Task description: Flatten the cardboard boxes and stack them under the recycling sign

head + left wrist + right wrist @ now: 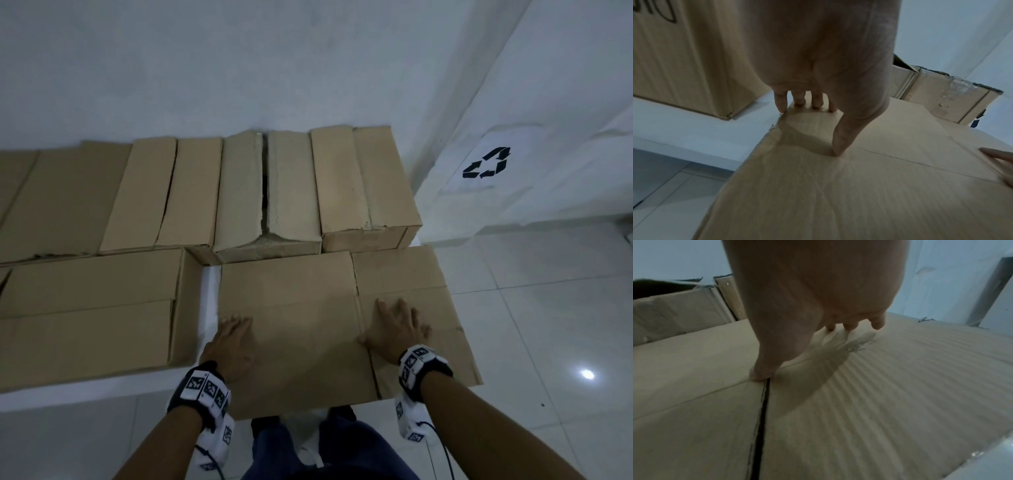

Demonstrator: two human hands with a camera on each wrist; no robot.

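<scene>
Cardboard sheet (pixel 291 329) lay flat under both spread hands, left hand (pixel 230 346) and right hand (pixel 394 329) pressing it; recycling sign (pixel 486 163) stood forward-right, nearer the right hand.

Dim bluish light; floor glare (pixel 587 374); wrist views soft.

White walls (pixel 171 68), glossy pale tiled floor (pixel 548 325), dim light.

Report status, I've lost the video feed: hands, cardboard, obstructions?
Both hands, left and right, open, pressing flattened box. Recycling sign far right. Unflattened boxes behind.
</scene>
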